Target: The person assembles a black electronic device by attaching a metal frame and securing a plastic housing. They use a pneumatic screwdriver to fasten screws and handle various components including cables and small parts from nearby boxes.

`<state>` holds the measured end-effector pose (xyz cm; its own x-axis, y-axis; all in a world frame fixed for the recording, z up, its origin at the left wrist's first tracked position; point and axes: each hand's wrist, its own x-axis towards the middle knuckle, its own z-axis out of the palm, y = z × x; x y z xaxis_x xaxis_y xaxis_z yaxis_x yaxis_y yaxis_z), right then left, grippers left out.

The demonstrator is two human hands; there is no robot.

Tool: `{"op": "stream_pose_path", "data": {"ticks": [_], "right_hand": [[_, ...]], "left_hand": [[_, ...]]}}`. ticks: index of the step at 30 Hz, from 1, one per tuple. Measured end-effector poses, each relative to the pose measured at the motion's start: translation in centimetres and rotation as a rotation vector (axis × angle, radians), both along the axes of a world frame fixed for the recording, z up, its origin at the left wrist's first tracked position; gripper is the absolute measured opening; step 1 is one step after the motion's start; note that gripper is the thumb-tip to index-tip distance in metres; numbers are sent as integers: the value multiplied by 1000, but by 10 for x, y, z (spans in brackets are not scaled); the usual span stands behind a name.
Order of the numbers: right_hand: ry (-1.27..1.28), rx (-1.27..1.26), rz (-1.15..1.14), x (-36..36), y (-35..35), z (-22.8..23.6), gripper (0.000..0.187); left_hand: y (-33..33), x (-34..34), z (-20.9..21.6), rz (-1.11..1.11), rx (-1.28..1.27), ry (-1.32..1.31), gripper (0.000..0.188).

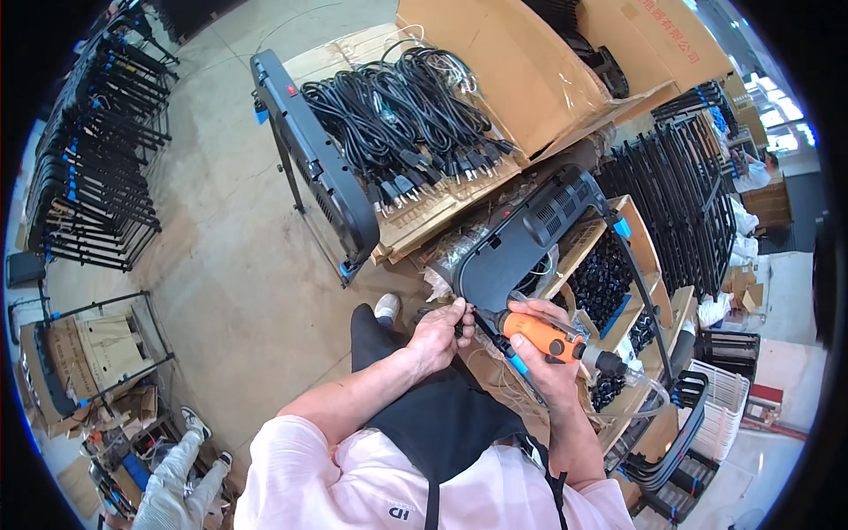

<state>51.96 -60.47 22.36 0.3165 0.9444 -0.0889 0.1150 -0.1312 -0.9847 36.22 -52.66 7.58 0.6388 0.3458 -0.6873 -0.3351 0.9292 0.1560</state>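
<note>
My right hand (549, 371) is wrapped round an orange power screwdriver (542, 337). A clear hose (658, 389) curves away from the tool's back end. Its dark nose points left, at the near end of a black plastic housing (505, 263) that has vent slots and black tube legs. Closed at that same end is my left hand (442, 336), thumb and finger pinched together beside the tool's nose. Something dark shows under its curled fingers, too hidden to make out.
A second black housing (318, 159) stands on legs beside a pallet heaped with black power cables (397, 115). Behind are a large cardboard box (503, 71) and stacked black frames (676, 199). Wooden bins of small black parts (601, 274) lie to the right. Another person's legs (181, 473) show lower left.
</note>
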Motion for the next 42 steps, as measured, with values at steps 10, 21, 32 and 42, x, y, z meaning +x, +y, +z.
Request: {"op": "stream_pose_path", "data": {"ticks": [10,21,32,42], "right_hand": [[-23,35,-52,12,8,-2,55],[-57,42,-147,10,48,-7,53],[-135,-68,-101,14,98,-33,51],[-227,-112,22,16,111,-38,34]], "left_hand": [[33,18,4,-73,-3,-152,25],[54,35,14,-94,-11,-121,32],[60,14,-5,-352,186,-147,27],[71,7,-4,-382,202,-132,28]]}}
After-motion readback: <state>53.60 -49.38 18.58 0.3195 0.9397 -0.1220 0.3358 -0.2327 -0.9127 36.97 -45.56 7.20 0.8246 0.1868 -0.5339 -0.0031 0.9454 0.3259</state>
